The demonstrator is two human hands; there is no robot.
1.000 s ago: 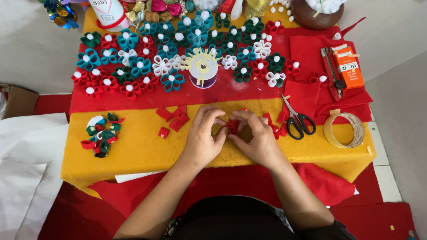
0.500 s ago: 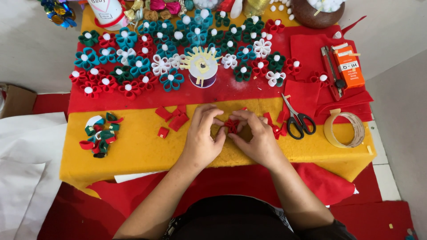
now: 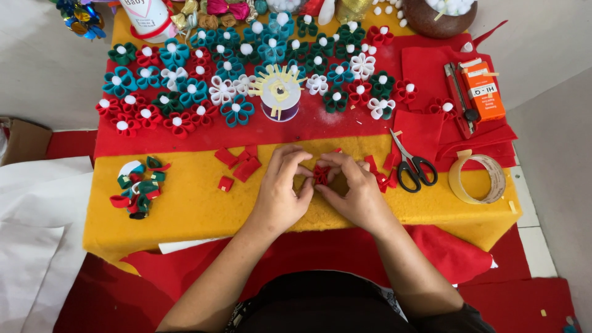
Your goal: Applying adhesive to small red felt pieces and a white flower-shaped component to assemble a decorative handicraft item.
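Head view: both hands, left (image 3: 280, 200) and right (image 3: 357, 194), pinched together on a small folded red felt flower (image 3: 320, 174) over fuzzy yellow felt (image 3: 197, 203).

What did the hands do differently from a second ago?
Almost nothing changed. The left hand and the right hand still pinch the small red felt piece between their fingers, in the same spot on the yellow cloth. The scissors, the tape roll and the rows of felt flowers stayed where they were.
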